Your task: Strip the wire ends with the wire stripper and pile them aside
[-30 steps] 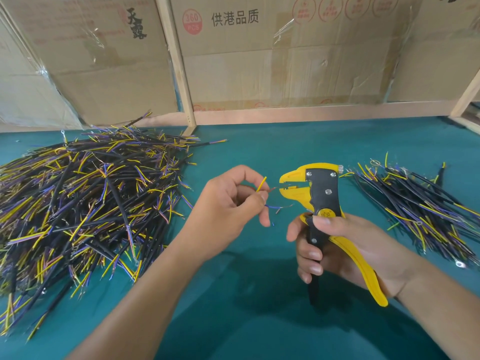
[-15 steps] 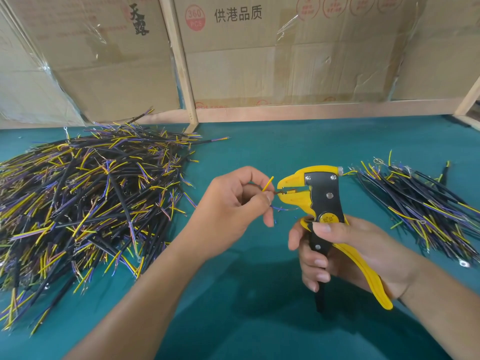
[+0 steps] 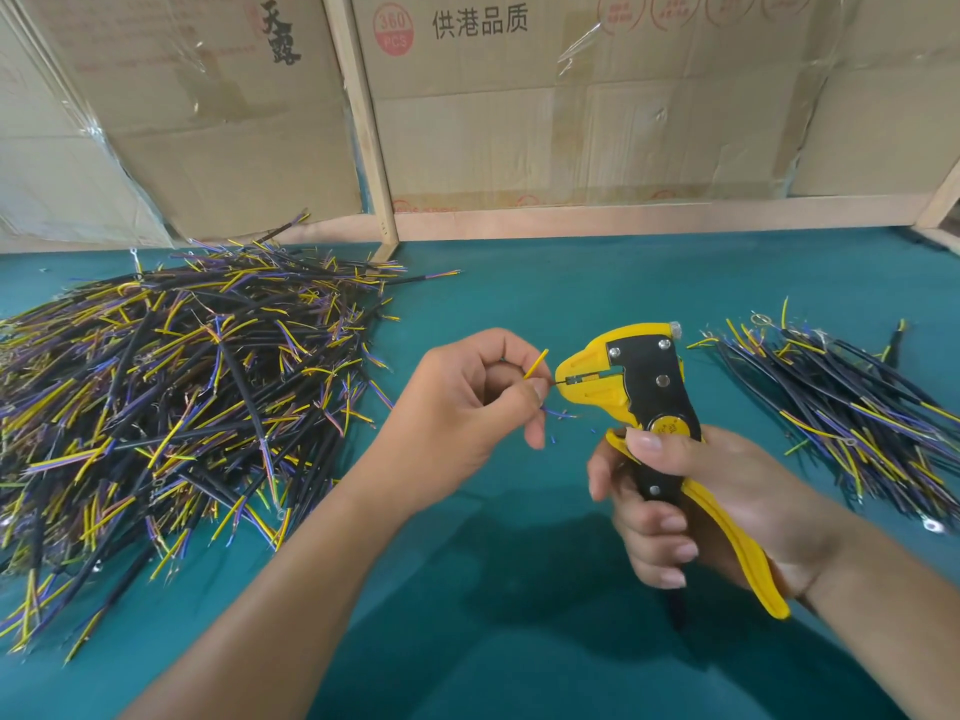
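Observation:
My left hand (image 3: 467, 407) pinches a short wire (image 3: 536, 364) whose yellow and purple strands stick out between thumb and fingers. One strand end sits inside the jaws of the yellow and black wire stripper (image 3: 639, 387). My right hand (image 3: 691, 506) grips the stripper by its handles, jaws pointing left. A big heap of black, yellow and purple wires (image 3: 166, 397) lies at the left. A smaller pile of wires (image 3: 852, 413) lies at the right.
Everything lies on a teal table top (image 3: 519, 615). Cardboard boxes (image 3: 571, 96) and a wooden frame post (image 3: 363, 127) stand along the back edge. Tiny bits of stripped insulation (image 3: 554, 439) lie under my left hand.
My left hand has brought the wire to the right, and a strand end has gone into the stripper's jaws. The stripper has shifted slightly towards it.

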Action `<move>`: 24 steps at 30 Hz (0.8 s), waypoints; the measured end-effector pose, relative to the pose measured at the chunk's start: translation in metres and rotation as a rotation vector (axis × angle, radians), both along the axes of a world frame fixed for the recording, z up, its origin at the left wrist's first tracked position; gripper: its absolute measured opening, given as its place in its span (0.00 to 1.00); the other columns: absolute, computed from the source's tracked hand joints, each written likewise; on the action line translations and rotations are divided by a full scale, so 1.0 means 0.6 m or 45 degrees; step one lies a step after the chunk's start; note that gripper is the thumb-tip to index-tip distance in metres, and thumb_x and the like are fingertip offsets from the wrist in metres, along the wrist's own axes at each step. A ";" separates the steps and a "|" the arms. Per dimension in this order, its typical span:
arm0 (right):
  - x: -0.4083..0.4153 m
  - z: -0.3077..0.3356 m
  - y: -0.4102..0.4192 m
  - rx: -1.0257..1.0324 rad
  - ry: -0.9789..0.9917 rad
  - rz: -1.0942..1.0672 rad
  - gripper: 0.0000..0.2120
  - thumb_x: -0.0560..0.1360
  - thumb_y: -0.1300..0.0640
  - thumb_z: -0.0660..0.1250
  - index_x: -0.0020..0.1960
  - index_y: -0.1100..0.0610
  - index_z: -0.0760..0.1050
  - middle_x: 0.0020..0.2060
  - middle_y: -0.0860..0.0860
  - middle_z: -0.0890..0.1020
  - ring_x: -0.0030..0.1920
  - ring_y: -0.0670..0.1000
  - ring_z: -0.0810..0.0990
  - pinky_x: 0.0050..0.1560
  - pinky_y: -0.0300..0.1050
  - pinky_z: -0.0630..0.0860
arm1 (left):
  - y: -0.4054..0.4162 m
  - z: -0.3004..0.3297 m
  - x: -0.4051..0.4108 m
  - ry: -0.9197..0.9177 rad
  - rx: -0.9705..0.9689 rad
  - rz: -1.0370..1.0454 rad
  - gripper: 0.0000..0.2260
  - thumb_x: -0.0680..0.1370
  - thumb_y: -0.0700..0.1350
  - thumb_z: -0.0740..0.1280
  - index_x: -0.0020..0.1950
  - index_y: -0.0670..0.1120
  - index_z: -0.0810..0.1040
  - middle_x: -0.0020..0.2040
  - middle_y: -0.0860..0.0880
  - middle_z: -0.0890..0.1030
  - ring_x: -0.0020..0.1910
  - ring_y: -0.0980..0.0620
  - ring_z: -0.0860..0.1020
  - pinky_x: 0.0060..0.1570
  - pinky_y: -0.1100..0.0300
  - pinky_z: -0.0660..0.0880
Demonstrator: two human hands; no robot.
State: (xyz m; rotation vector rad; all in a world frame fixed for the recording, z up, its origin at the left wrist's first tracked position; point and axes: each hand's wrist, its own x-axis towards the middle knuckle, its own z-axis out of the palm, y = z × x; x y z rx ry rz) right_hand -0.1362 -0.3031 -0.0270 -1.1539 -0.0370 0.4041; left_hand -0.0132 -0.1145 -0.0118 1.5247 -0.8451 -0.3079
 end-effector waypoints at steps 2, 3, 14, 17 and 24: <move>0.000 0.002 0.001 -0.009 0.021 -0.036 0.25 0.66 0.40 0.80 0.46 0.62 0.81 0.26 0.51 0.64 0.22 0.49 0.63 0.27 0.42 0.68 | 0.000 0.000 0.000 0.006 -0.001 -0.004 0.03 0.76 0.46 0.67 0.43 0.51 0.78 0.29 0.48 0.81 0.28 0.45 0.61 0.29 0.52 0.57; -0.001 0.003 0.001 -0.016 0.030 -0.052 0.26 0.65 0.40 0.80 0.46 0.61 0.81 0.26 0.50 0.63 0.21 0.48 0.63 0.26 0.41 0.67 | -0.001 0.000 0.000 0.006 -0.002 -0.008 0.02 0.75 0.48 0.67 0.43 0.52 0.79 0.29 0.48 0.81 0.28 0.46 0.61 0.30 0.52 0.57; -0.004 0.010 0.006 -0.048 0.031 -0.095 0.24 0.63 0.39 0.81 0.41 0.59 0.79 0.24 0.48 0.62 0.19 0.45 0.61 0.23 0.36 0.64 | 0.001 -0.001 -0.001 -0.023 -0.013 -0.033 0.03 0.74 0.49 0.66 0.43 0.52 0.79 0.29 0.49 0.80 0.27 0.51 0.64 0.29 0.55 0.58; -0.004 0.009 0.007 -0.051 0.031 -0.094 0.24 0.64 0.39 0.81 0.41 0.59 0.79 0.24 0.48 0.62 0.20 0.46 0.60 0.23 0.36 0.64 | 0.001 -0.002 -0.001 -0.027 -0.012 -0.014 0.03 0.76 0.43 0.66 0.42 0.50 0.77 0.28 0.48 0.80 0.26 0.53 0.65 0.28 0.59 0.59; -0.002 0.009 0.005 -0.053 0.030 -0.098 0.24 0.64 0.39 0.81 0.41 0.59 0.79 0.24 0.48 0.62 0.20 0.46 0.61 0.24 0.36 0.64 | 0.002 0.002 0.000 -0.046 -0.002 0.024 0.05 0.76 0.43 0.66 0.42 0.50 0.78 0.28 0.49 0.79 0.28 0.43 0.61 0.30 0.49 0.57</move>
